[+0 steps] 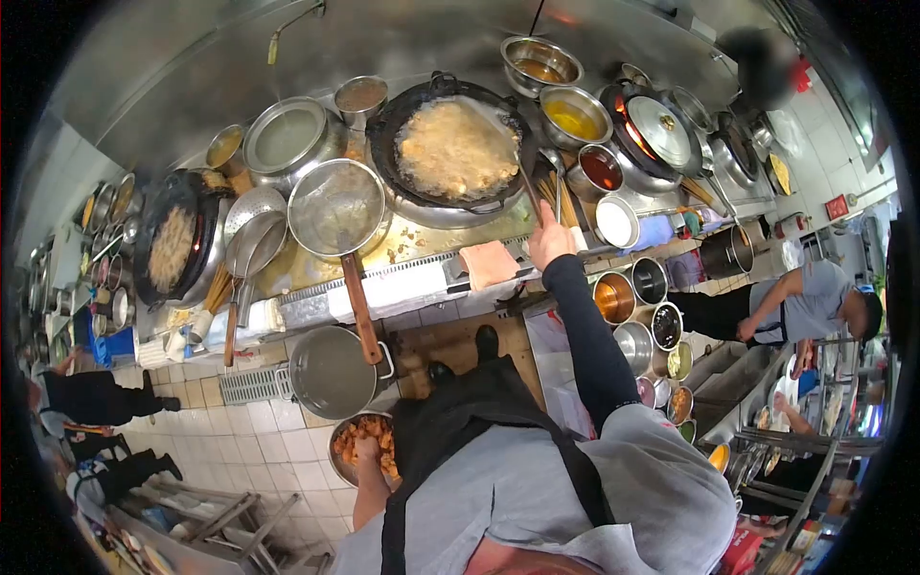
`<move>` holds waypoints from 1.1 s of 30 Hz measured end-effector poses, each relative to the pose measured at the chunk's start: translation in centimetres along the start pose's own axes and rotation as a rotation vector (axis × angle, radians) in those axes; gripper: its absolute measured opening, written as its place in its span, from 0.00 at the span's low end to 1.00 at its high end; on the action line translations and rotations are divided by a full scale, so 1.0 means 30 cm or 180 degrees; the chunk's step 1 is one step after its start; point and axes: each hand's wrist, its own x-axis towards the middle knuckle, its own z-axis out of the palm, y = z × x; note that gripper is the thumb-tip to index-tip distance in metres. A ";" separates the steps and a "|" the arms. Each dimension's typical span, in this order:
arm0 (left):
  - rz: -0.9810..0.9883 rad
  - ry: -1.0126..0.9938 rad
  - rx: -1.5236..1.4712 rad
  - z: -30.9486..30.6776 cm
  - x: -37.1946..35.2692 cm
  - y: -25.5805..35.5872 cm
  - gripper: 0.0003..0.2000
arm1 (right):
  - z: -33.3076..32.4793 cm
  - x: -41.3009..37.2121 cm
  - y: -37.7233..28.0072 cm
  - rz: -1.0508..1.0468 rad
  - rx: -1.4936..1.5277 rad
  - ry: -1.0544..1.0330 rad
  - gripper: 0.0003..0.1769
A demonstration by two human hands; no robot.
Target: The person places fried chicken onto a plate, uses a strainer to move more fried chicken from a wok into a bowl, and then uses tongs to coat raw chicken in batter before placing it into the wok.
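Note:
A large black wok (380, 144) holds pale food pieces frying in foaming oil (450, 149). My right hand (551, 240), at the end of a dark sleeve, is closed around the handle of a long utensil (530, 190) that reaches into the wok. Low at my left, my left hand (367, 448) is over a metal bowl of reddish-orange food pieces (381, 436); its fingers are partly hidden among the pieces. A folded pink cloth (489, 264) lies on the counter edge beside my right hand.
A wooden-handled strainer (335, 206) rests left of the wok, above a large pot (333, 372). A second wok (171, 249) stands farther left. Sauce containers (613, 297) line the right side. A co-worker (810, 302) stands at right; other people (96, 398) are at left.

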 end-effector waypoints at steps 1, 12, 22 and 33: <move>-0.0040 0.0020 0.0048 -0.008 -0.012 -0.013 0.12 | -0.022 -0.016 -0.015 0.0054 0.0056 -0.0001 0.37; -0.1010 -0.0497 0.0349 -0.037 0.078 -0.298 0.11 | -0.080 0.043 0.050 -0.0173 0.0835 0.0292 0.33; 0.1343 -0.0962 0.4826 -0.026 0.155 -0.152 0.14 | -0.497 -0.004 0.032 -0.0919 0.0413 -0.0481 0.30; 0.1387 -0.1248 0.4624 -0.044 0.169 -0.052 0.15 | -0.608 -0.081 -0.072 -0.1148 0.0494 -0.1103 0.30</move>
